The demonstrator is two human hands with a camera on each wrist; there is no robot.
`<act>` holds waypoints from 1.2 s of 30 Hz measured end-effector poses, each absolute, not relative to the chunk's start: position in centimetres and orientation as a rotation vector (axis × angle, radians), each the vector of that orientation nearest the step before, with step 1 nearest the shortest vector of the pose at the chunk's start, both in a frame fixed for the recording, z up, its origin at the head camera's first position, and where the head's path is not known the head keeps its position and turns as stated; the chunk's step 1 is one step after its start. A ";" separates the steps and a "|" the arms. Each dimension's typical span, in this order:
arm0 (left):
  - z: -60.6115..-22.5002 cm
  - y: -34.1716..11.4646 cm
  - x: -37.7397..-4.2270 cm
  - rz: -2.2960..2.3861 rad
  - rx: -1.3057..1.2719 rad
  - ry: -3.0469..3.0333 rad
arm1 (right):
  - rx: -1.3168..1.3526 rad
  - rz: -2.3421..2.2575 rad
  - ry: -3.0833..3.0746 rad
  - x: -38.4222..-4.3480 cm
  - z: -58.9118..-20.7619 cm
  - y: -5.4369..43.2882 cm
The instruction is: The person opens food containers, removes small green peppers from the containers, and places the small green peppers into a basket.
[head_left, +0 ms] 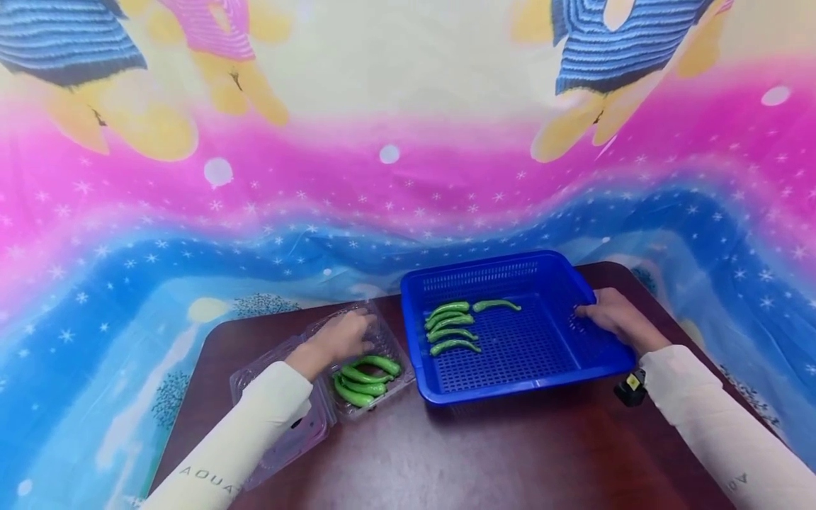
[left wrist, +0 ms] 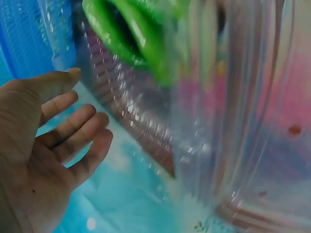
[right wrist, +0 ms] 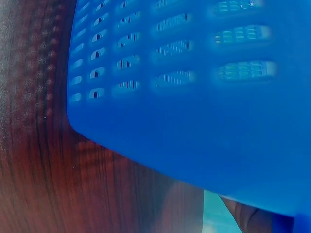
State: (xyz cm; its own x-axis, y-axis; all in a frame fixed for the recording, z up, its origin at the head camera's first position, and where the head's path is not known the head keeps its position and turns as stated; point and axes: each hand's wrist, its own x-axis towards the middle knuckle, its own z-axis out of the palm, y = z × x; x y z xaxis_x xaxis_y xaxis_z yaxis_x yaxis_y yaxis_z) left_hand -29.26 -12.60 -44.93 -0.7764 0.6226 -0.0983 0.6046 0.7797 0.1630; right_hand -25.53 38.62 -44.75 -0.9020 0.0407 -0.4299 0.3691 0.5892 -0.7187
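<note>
My left hand (head_left: 344,334) hovers over the back part of a clear plastic clamshell box (head_left: 390,333). Its fingers are loosely bent with nothing between them in the left wrist view. Several green chili peppers (head_left: 360,386) lie in the front of that box, glossy and curved. To the right, my right hand (head_left: 615,315) grips the right rim of a blue plastic basket (head_left: 497,392), thumb on the inner side. On the basket's left side, several green chili peppers (head_left: 452,329) are lined up in a column, with a single pepper (head_left: 497,305) beside the rearmost.
The box's open lid (head_left: 299,446) lies to the left, partly under my left forearm. Everything stands on a dark reddish-brown table (head_left: 484,453). Behind it hangs a colourful cloth (head_left: 382,191). A small black device (head_left: 630,389) sits by my right wrist.
</note>
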 end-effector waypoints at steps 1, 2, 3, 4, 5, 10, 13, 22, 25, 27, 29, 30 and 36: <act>-45.2 -12.6 -29.0 0.200 0.973 2.805 | 0.333 -1.231 2.451 -25.6 -44.7 38.6; -45.6 -12.5 -28.8 0.202 0.972 2.786 | 0.334 -1.227 2.448 -25.7 -44.7 38.6; -45.8 -12.5 -28.6 0.205 0.963 2.768 | 0.340 -1.223 2.445 -25.7 -44.7 38.6; -46.1 -12.4 -28.4 0.202 0.971 2.752 | 0.342 -1.220 2.444 -25.7 -44.7 38.7; -46.4 -12.4 -28.2 0.200 0.990 2.744 | 0.342 -1.212 2.447 -25.7 -44.7 38.7; -47.6 -12.2 -27.5 0.202 1.202 2.727 | 0.332 -1.207 2.455 -25.7 -44.9 38.9; -48.1 -12.1 -27.4 0.205 1.273 2.731 | 0.329 -1.216 2.453 -25.6 -44.9 38.9; -49.0 -12.2 -27.4 0.239 1.371 2.717 | 0.326 -1.255 2.438 -25.5 -44.8 38.6; -48.9 -12.4 -27.5 0.278 1.370 2.708 | 0.324 -1.249 2.443 -25.6 -44.7 38.5; -48.8 -12.6 -27.5 0.316 1.340 2.701 | 0.325 -1.244 2.442 -25.6 -44.6 38.5; -48.5 -12.8 -27.5 0.346 1.304 2.698 | 0.328 -1.239 2.442 -25.6 -44.6 38.5; -48.4 -12.8 -27.6 0.353 1.287 2.696 | 0.328 -1.241 2.438 -25.6 -44.6 38.5; -47.7 -12.8 -28.0 0.261 1.294 2.740 | 0.344 -1.243 2.424 -25.5 -44.7 38.6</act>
